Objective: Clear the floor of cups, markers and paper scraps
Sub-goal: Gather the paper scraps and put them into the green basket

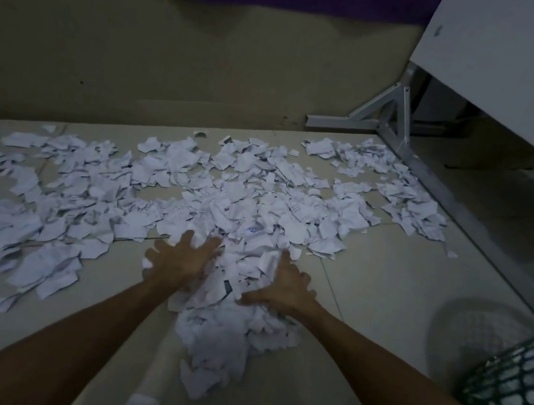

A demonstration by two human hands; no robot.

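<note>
Scraps (190, 197) (torn white paper, some printed) blanket floor (384, 289), heaped between hands.

Paper scraps (191, 191) cover the floor (384, 289) (a basket (520, 396) stands right).

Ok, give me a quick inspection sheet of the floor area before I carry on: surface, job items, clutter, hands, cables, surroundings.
Surface: pale tiled floor, dimly lit.
Job's things: torn paper scraps spread widely; a denser pile between the forearms. No cups or markers seen.
Clutter: nothing seen besides the scraps.
Hands: left hand and right hand open, fingers spread, pressing on either side of the pile.
Cables: nothing seen.
Surroundings: green mesh basket at right, holding some paper; white board on a metal stand; wall behind.
</note>
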